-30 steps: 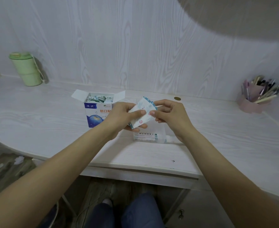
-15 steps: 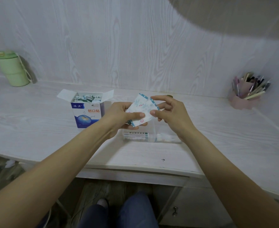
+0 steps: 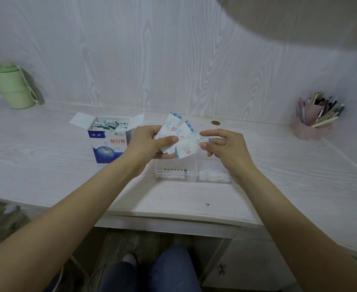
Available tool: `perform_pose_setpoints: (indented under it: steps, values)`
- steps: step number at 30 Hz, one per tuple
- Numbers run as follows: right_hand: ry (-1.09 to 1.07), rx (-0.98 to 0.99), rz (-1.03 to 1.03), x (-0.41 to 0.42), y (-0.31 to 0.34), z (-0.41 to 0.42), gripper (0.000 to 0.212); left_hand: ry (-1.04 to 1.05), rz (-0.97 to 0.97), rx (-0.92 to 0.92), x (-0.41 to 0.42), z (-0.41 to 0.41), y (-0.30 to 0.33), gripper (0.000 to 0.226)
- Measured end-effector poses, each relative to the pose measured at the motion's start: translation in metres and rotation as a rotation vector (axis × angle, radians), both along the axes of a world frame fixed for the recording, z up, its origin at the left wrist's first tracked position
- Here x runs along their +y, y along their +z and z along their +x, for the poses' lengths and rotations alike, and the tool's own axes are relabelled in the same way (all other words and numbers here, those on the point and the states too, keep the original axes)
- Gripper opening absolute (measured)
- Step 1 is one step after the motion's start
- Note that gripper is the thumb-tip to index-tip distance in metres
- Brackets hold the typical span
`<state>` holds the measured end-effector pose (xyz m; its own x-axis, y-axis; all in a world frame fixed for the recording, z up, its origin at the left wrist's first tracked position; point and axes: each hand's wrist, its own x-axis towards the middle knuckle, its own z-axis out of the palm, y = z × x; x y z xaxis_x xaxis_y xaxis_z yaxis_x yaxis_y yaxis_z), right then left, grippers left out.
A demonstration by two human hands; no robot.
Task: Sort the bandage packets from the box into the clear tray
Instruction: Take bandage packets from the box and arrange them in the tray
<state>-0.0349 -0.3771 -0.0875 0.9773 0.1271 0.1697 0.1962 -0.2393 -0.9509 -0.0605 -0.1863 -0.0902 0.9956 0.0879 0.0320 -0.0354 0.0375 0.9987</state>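
A fan of white bandage packets (image 3: 171,128) with blue ends is held above the desk. My left hand (image 3: 147,143) grips their lower ends, thumb across the front. My right hand (image 3: 226,147) pinches the rightmost packet (image 3: 187,147) by its end, drawing it sideways from the fan. Beneath both hands sits the clear tray (image 3: 192,175), holding packets in its left and right compartments. The open blue-and-white bandage box (image 3: 108,144) stands to the left of the tray, with more packets showing in its top.
A green lidded cup (image 3: 12,87) stands at the far left by the wall. A pink holder full of pens (image 3: 314,121) sits at the far right. A small brown disc (image 3: 215,123) lies near the wall. The desk's front edge runs below the tray.
The packets, held together as one bunch before, are now spread into a fan. My right hand has pulled one packet out to the right. The view shifted slightly.
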Motion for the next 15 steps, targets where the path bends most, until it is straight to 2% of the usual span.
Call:
perform_pose_setpoints:
  steps: [7, 12, 15]
  values:
    - [-0.137, 0.045, -0.025, -0.023, -0.004, 0.002, 0.013, 0.04, -0.006, -0.04, -0.005, 0.0, -0.001, 0.022]
    - [-0.228, 0.08, -0.151, -0.045, -0.015, 0.003, 0.008, 0.077, -0.036, -0.053, -0.016, 0.002, -0.001, 0.023]
    - [-0.237, 0.066, -0.315, -0.049, -0.023, 0.007, 0.01, 0.067, -0.045, -0.053, -0.022, 0.001, 0.0, 0.023]
